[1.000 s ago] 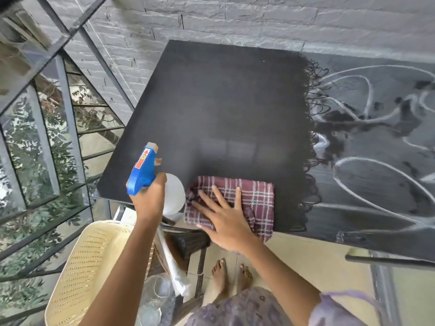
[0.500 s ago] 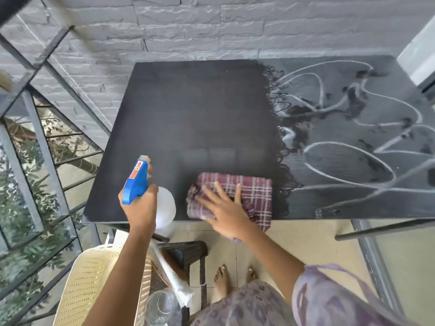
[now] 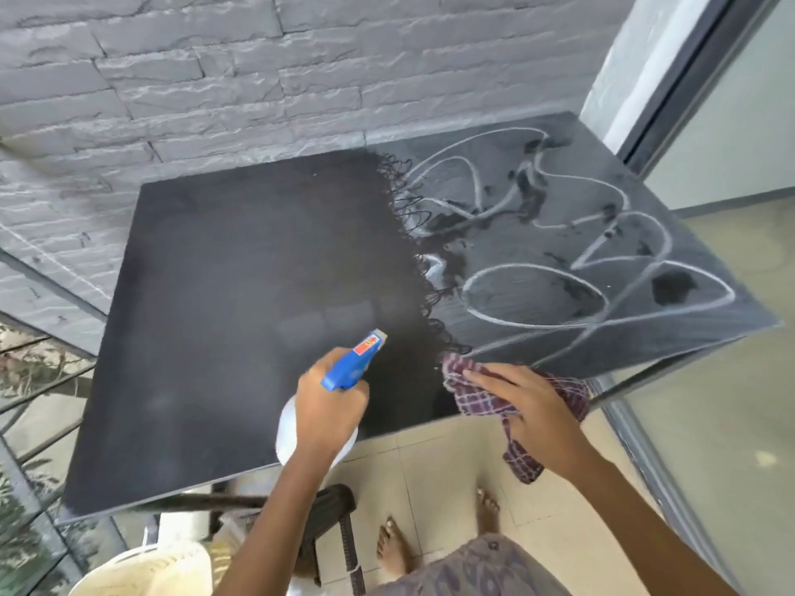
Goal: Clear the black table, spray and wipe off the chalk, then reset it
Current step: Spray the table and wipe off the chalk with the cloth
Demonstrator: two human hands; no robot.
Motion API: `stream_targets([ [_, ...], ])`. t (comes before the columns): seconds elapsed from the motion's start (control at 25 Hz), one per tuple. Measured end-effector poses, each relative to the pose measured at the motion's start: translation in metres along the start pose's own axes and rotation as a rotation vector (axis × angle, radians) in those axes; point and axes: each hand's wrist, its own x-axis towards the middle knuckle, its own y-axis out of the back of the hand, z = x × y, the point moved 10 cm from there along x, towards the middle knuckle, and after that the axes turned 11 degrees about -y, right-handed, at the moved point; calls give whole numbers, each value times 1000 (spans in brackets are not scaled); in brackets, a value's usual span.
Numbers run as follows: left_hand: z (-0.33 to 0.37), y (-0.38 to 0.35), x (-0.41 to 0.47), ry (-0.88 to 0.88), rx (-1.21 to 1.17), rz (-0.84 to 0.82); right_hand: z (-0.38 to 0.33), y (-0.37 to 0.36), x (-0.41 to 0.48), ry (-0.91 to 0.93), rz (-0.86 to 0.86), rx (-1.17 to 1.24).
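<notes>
The person is gripping the spray bottle in the left hand, fingers wrapping round the neck under the blue trigger head, nozzle pointing up and right toward the chalk. The bottle is hanging over the near edge of the black bench, white body poking out below the hand. Just to its right, the right hand is clutching the plaid cloth over that same edge, one end dangling off past the rim. White chalk scribbles are covering the right part of the top, with dark blotches among them. The left part is looking plain dark, with squiggly loops running along the border. A grey brick wall is sitting right behind. A dark wicker stool and a cream basket are sitting below the near side, and bare feet are standing on the tiled floor.
</notes>
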Motion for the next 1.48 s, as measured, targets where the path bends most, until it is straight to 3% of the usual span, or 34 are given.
stream_targets([
  [0.28,30,-82,-9,-20,258,-112,83,95,4,-27,155,-128],
  [0.56,36,-108,-1,89,301,68,128,141,30,30,180,-113],
  [0.8,58,-106,25,200,172,225,118,162,70,164,197,-115],
  [0.92,65,-100,45,249,217,282,103,162,88,227,218,-148],
  [1.12,71,-99,84,230,273,296,87,159,126,254,218,-108],
  [1.48,75,-95,203,297,131,367,75,153,236,264,191,-105],
])
